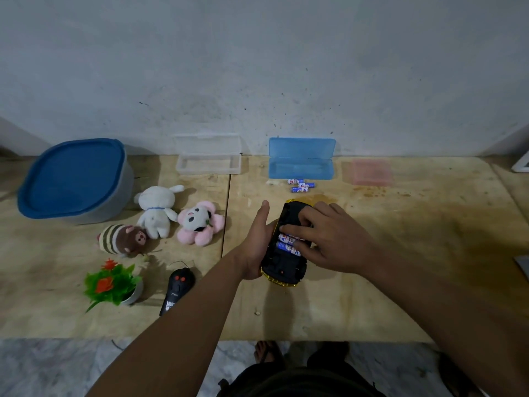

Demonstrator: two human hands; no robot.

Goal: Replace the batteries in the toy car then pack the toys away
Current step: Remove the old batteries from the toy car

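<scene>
- Nearest the camera, dark clothing and a sandalled foot point(264, 352) show at the bottom edge, standing on a grey marbled floor point(57, 368).
- Both forearms reach over a pale wooden table point(400, 253), made of boards with a seam running front to back; it is stained brown near the centre and right.
- Behind it rises a scuffed, speckled grey wall point(257, 67).
- Upside down on the table lies the yellow toy car point(286, 270), its black underside up; the left hand point(257, 247) curls round its left side.
- The right hand point(329, 239) presses its fingertips on blue batteries point(287, 247) sitting in the open compartment; how many lie there is hidden by the fingers.
- Three loose batteries point(300, 185) rest just before an open blue case point(302, 160); their labels are too small to read.
- An open clear case point(208, 156) and a pink lid or tray point(371, 172), hard to make out, sit along the wall.
- At left: a blue-lidded tub point(74, 181), three plush toys point(156, 213), an artificial plant point(113, 283) and a black remote point(177, 287).
</scene>
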